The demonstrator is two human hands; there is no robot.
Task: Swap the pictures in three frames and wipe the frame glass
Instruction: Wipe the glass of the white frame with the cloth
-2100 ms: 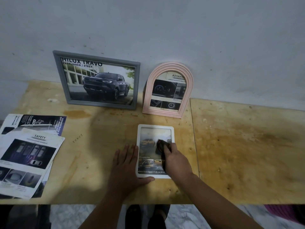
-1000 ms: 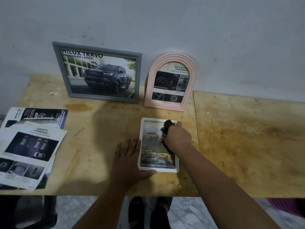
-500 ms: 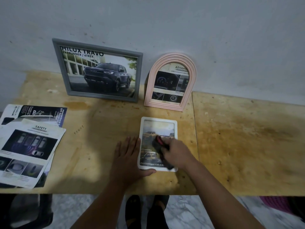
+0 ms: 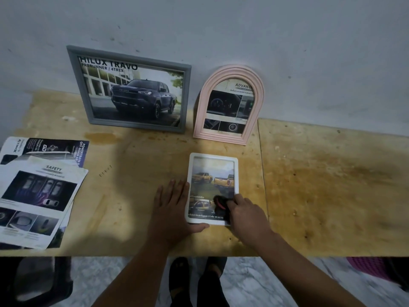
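Observation:
A small white frame (image 4: 213, 156) lies flat on the wooden table, showing yellow pickup trucks under its glass. My right hand (image 4: 245, 214) presses a dark cloth (image 4: 219, 201) with red trim on the lower right of that glass. My left hand (image 4: 171, 209) lies flat against the frame's left edge, thumb under its bottom edge. A grey frame (image 4: 132, 89) with a dark truck picture and a pink arched frame (image 4: 229, 105) lean on the wall behind.
Loose brochure pages (image 4: 37, 193) are stacked at the table's left end. The table (image 4: 332, 185) has a seam right of the white frame and stained wood beyond it. A pink basket (image 4: 374, 268) sits on the floor at right.
My right hand slid the cloth from the frame's upper right down to its lower right corner. My left hand stayed against the left edge.

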